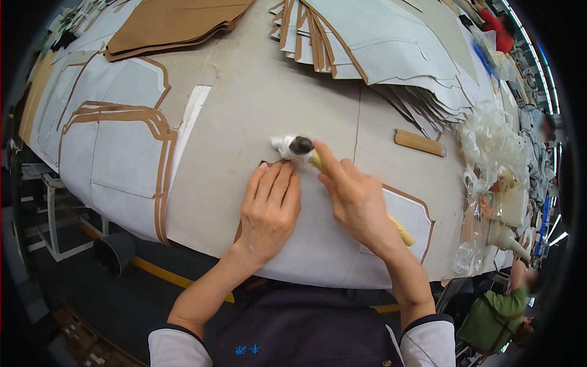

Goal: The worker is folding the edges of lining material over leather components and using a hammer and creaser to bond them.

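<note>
My right hand [361,202] is wrapped round the yellow handle of a hammer [402,230]. The hammer's dark head sits just past the fingertips of my left hand [271,205] and is partly smeared by motion. With fingers stretched out, my left hand lies on a pale panel with brown edging [330,244], close to its far edge. Both forearms cover parts of this panel. I cannot tell whether the hammer touches the panel.
Stacked pale panels with brown edges [125,153] lie at the left, brown sheets [177,24] behind them. More panels fan out [391,43] at the far right. Nearby are a brown block [420,142], clear plastic bags [492,140] and a white bottle [510,241]. A person in green [498,321] is at the right.
</note>
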{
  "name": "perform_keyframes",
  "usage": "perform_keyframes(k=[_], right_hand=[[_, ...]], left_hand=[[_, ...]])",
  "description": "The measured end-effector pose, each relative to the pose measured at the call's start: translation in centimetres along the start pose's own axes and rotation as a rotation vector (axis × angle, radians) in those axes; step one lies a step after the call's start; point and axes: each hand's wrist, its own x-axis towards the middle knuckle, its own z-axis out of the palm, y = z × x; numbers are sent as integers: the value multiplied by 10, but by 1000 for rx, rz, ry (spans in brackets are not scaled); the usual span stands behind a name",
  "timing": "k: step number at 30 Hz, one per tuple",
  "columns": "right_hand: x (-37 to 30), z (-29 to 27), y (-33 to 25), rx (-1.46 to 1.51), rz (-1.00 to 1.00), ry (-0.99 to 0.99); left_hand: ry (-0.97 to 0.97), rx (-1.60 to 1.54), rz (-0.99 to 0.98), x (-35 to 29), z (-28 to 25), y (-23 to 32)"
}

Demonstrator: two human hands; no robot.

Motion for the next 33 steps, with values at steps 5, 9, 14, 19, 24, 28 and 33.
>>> perform_keyframes(k=[5, 9, 14, 19, 24, 28, 33], right_hand=[[2, -5, -7, 83, 37, 14], [6, -2, -9, 80, 0, 13], [12, -9, -19, 12, 19, -96], [4, 2, -10, 36, -25, -53], [3, 1, -13, 63, -30, -69], [8, -5, -11, 56, -11, -72], [0, -2, -4, 47, 56, 53]], left_hand=[[4, -11, -14, -5, 2, 1], [17, -8, -5, 0, 0, 0], [14, -29, -20, -5, 0, 0], [47, -58, -20, -2, 2, 0], [49, -43, -29, -3, -2, 0], [37, -41, -26, -5, 0, -2], [-22, -16, 9, -1, 3, 0]])
